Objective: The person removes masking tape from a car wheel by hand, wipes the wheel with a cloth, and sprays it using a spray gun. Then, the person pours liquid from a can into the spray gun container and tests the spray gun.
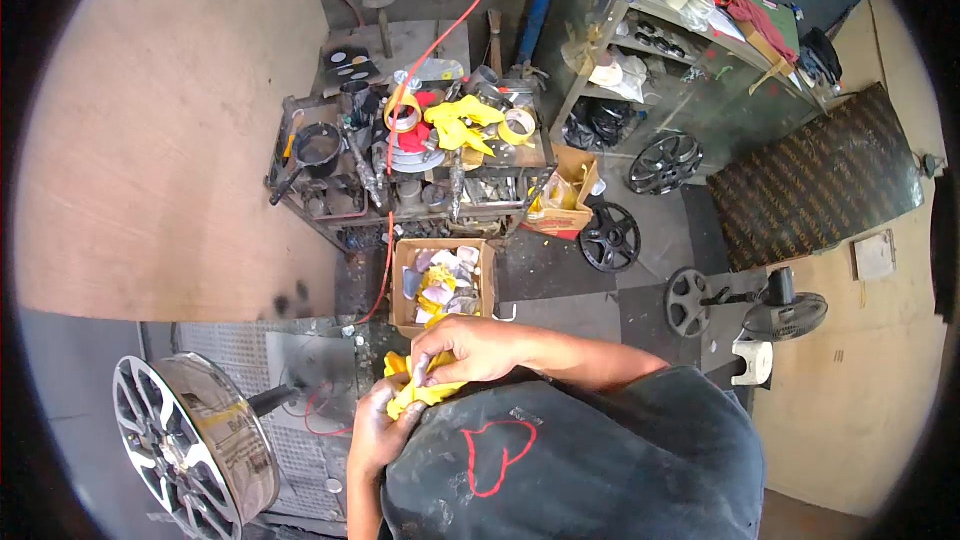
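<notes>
One bare left hand (pixel 385 427) pinches the near left of a crumpled, soft yellow cloth-like piece (pixel 428 395), too bunched to show a long axis, while the bare right hand (pixel 463 347) pinches its far right, toward the open brown cardboard box (pixel 487 282).

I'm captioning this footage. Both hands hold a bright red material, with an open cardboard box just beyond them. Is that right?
Not quite: the material held by the left hand and right hand is yellow, as the head view shows. The open cardboard box is just beyond them.
</notes>
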### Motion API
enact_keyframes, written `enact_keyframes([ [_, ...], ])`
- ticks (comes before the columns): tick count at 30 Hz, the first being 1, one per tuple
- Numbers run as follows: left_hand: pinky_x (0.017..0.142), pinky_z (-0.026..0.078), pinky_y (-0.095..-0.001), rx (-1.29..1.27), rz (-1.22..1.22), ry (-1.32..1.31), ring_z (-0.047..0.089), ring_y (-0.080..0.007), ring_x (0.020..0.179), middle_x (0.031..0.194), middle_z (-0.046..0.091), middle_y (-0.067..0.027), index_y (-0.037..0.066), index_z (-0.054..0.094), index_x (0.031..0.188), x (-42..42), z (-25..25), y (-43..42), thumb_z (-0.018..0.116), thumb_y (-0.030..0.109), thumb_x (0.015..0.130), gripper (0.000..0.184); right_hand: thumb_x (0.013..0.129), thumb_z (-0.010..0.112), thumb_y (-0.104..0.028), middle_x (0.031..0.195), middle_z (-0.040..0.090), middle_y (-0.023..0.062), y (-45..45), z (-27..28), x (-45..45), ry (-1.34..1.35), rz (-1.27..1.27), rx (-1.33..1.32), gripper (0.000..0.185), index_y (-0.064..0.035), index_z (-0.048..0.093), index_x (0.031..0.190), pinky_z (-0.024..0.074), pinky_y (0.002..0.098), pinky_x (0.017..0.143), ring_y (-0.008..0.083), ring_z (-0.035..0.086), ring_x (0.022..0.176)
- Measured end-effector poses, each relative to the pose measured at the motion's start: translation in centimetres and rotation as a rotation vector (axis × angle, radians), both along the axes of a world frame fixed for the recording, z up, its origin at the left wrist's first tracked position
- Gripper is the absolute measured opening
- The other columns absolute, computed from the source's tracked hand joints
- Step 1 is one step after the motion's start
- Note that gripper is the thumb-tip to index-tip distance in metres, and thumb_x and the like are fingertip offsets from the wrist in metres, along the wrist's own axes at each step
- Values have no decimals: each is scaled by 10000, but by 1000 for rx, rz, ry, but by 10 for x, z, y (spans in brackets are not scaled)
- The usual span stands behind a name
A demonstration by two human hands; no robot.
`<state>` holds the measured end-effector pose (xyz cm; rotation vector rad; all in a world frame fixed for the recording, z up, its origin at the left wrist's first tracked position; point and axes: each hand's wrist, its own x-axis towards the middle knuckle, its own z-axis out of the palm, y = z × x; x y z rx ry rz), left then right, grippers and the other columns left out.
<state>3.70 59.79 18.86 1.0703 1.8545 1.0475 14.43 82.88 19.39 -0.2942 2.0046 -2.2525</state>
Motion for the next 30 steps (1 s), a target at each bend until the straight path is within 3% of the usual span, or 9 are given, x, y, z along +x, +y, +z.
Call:
enact_keyframes([
  [3,796,499,-386,39,136,79,627,-279,843,935,660,-137,-3,596,854,1,-6,-9,758,53,821,175,879,763,-142,1017,715,148,5,3,2,20,-177,330,202,-34,693,1034,528,422,881,357,677,1000],
  [10,723,493,-372,230,251,94,592,-305,767,852,594,-147,30,488,732,-1,1,-18,795,26,773,310,852,729,-41,998,650,80,-2,-1,-12,321,-355,434,141,-71,670,977,507,439,883,321,642,959],
  [13,816,511,-359,208,257,-75,610,-237,874,970,624,-121,16,553,971,-2,9,-13,826,93,761,353,836,697,12,1024,632,83,-5,11,-17,327,-341,372,173,-72,669,984,523,418,865,317,644,975],
  [15,913,507,-354,108,225,-209,614,-199,1002,1107,638,-108,-15,504,1292,-8,7,-11,832,216,774,655,848,670,-22,1066,628,108,-7,20,-18,323,-296,289,147,-41,647,992,516,426,886,337,637,1034],
  [22,968,496,-380,-187,-70,-248,645,-242,1102,1207,682,-163,-12,628,1269,-30,-34,-42,766,337,818,587,851,670,-9,1050,606,105,-20,25,-28,429,-159,297,136,-35,652,983,511,429,862,324,633,1005],
  [24,988,488,-377,-35,57,-754,646,-246,1131,1205,693,-160,-13,613,1322,-31,-55,-55,743,412,874,631,844,661,-2,1056,610,107,-18,28,-29,444,-158,283,151,-38,658,990,513,428,869,324,635,1011],
  [26,943,491,-364,-249,154,-100,637,-185,1043,1145,689,-65,0,687,1136,-32,-64,-58,773,279,895,379,836,653,4,1062,613,108,-15,30,-28,451,-161,269,168,-40,664,998,515,426,876,323,636,1016],
  [28,819,501,-332,365,440,-846,637,-149,915,999,698,-70,16,704,1004,-17,-39,-42,782,161,871,211,823,640,1,1066,624,112,-9,34,-27,412,-135,311,185,-43,672,1000,520,422,892,331,640,1027],
  [30,777,508,-321,425,381,-499,632,-144,859,1002,694,-65,4,707,986,-25,-31,-34,745,181,912,196,809,681,-46,1134,614,121,-3,38,-23,343,-60,400,263,-52,670,1072,516,427,938,335,630,1085],
])
